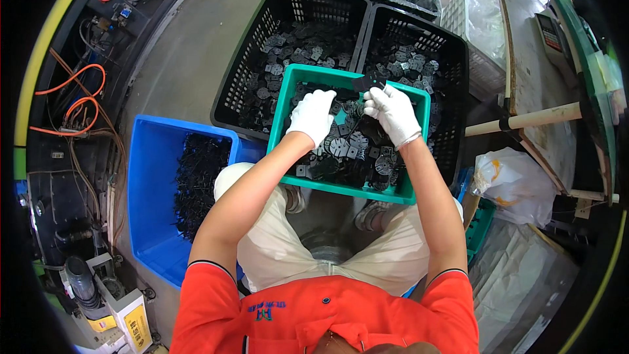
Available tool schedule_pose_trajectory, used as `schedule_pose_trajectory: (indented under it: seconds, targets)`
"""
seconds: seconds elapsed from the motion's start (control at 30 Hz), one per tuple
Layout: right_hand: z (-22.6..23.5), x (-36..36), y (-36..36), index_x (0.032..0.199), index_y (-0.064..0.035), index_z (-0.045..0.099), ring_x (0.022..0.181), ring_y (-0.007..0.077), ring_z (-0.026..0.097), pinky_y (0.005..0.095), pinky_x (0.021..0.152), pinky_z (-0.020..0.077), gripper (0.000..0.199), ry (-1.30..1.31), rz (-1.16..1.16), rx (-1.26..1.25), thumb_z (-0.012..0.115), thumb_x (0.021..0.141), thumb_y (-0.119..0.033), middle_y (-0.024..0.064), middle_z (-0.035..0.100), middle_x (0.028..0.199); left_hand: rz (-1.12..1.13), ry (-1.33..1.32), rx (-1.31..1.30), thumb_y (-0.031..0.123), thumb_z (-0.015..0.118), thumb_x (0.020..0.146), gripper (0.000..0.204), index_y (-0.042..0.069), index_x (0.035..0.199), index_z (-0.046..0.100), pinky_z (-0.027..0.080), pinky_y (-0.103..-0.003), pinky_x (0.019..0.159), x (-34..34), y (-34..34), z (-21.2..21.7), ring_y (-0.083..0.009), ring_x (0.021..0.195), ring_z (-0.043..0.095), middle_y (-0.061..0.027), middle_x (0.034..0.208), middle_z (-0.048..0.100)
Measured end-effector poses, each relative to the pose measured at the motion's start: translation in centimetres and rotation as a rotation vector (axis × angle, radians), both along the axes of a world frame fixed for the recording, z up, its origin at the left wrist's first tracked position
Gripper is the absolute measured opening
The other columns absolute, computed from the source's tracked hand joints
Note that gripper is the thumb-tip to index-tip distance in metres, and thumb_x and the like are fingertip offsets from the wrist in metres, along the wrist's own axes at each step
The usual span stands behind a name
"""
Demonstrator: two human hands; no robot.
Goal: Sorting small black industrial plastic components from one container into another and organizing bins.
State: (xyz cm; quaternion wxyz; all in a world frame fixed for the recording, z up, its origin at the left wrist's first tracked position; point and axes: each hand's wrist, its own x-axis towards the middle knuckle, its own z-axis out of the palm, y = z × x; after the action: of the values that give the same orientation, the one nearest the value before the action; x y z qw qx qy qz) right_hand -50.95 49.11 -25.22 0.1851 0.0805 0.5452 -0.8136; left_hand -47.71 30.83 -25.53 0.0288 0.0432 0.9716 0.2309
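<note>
A green bin (286, 108) full of black, flat plastic parts (339, 147) rests in front of me, at the near edge of two black baskets. My right hand (393, 115), in a white glove, pinches a dark flat plastic part (369, 81) above the bin's far right side. On the left, my gloved left hand (313, 116) hangs over the bin with its fingers curled together. Dark pieces lie by its fingertips, and what it grips, if anything, is hidden.
Two black mesh baskets (246, 46) beyond the bin hold more flat parts. A blue bin (149, 183) with thin black scraps stands at left. Further out are a white crate (452, 16), a plastic bag (517, 183) at right, and machinery with orange hoses (98, 101) at left.
</note>
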Motion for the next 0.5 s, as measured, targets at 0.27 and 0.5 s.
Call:
schedule_pose_trajectory:
  seconds: [0.27,0.5]
  targets:
    - [0.0,-4.2,5.8,0.101,0.0055,0.05,0.089,0.0243,0.057,0.0335,0.077,0.0523,0.023,-0.105,-0.544,-0.474,0.052,0.09,-0.014,0.0202,0.055,0.104,-0.231,-0.166,-0.158,0.008,0.065,0.07,0.044,0.015,0.112,0.054,0.043,-0.041,0.09,-0.8,-0.3,-1.6,-0.0338,0.109,0.047,-0.0152,0.126,0.041]
    - [-1.8,-1.7,1.4,0.103,0.0013,0.056,0.075,0.0166,0.059,0.0267,0.066,0.0505,0.026,-0.044,0.02,-0.147,0.055,0.088,-0.02,0.0113,0.061,0.09,-0.168,-0.284,-0.141,0.005,0.064,0.069,0.027,0.012,0.094,0.058,0.045,-0.04,0.086,-1.5,-1.2,-3.8,-0.0344,0.105,0.051,-0.0179,0.126,0.039]
